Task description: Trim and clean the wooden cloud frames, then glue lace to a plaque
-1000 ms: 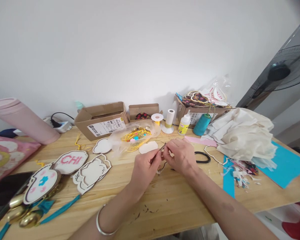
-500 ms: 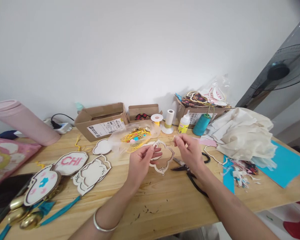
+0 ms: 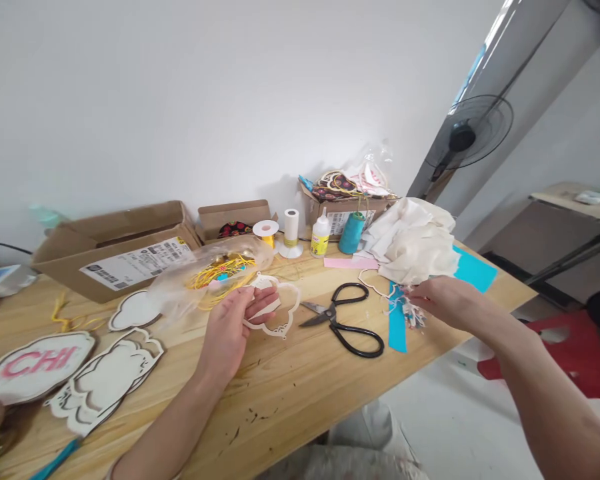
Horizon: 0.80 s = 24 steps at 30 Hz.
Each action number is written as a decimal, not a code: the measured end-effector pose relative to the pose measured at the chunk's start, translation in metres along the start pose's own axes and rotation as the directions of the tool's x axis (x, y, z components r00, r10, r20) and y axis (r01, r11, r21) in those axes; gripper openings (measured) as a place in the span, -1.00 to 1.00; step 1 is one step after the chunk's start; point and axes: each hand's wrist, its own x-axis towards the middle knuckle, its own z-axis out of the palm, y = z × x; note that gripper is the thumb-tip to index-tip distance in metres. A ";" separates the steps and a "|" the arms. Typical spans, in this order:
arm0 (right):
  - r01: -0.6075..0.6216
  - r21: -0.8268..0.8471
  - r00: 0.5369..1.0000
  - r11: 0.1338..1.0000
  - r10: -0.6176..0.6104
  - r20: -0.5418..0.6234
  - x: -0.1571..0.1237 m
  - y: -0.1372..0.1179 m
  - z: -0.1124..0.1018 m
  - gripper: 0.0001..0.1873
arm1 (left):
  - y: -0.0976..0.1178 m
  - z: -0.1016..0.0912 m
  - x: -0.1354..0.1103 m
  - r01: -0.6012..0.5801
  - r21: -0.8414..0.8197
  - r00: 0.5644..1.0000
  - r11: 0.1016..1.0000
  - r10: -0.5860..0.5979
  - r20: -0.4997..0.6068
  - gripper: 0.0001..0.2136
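The thin scalloped frame [image 3: 281, 330] is pinched at its left edge by the left hand [image 3: 229, 327] and held just over the surface [image 3: 275, 400], where a light grip with thumb and fingertips would spare its narrow openwork from bending. To its right lie the scissors [image 3: 327, 313], blades parted and pointing toward it, so the frame is best kept clear of their tips. Farther right, the right hand [image 3: 447, 300] is at the scraps [image 3: 413, 315] beside a blue strip [image 3: 397, 331]; whether its fingers grasp anything I cannot tell.
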 end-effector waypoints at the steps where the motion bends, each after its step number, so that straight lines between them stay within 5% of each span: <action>1: 0.000 -0.001 0.999 1.000 0.000 0.045 0.000 -0.002 -0.005 -0.64 | -0.002 -0.001 0.001 -0.010 0.001 1.000 1.000 0.010 0.015 -0.86; 3: 0.041 0.070 0.990 0.997 -0.050 0.132 0.004 -0.015 -0.018 -0.64 | -0.008 -0.004 0.004 -0.035 -0.003 0.998 0.999 0.035 0.055 -0.85; 7: 0.111 0.428 0.985 0.897 -0.155 0.069 0.018 -0.080 -0.026 -0.72 | -0.017 -0.007 0.006 -0.059 -0.030 0.992 0.998 0.062 0.114 -0.81; 13: 0.019 0.864 0.972 0.504 -0.213 0.103 0.053 -0.173 0.030 -0.73 | -0.013 -0.005 0.001 -0.070 -0.103 0.990 0.992 0.082 0.112 -0.83; 17: -0.033 0.929 0.920 0.368 -0.351 0.172 0.075 -0.179 0.052 -0.80 | -0.009 -0.009 0.002 -0.020 -0.060 0.989 0.998 0.029 0.146 -0.78; 24: -0.069 0.913 0.908 0.402 -0.354 0.224 0.074 -0.176 0.053 -0.82 | -0.010 -0.011 0.003 0.095 0.097 0.960 0.991 -0.117 0.254 -0.72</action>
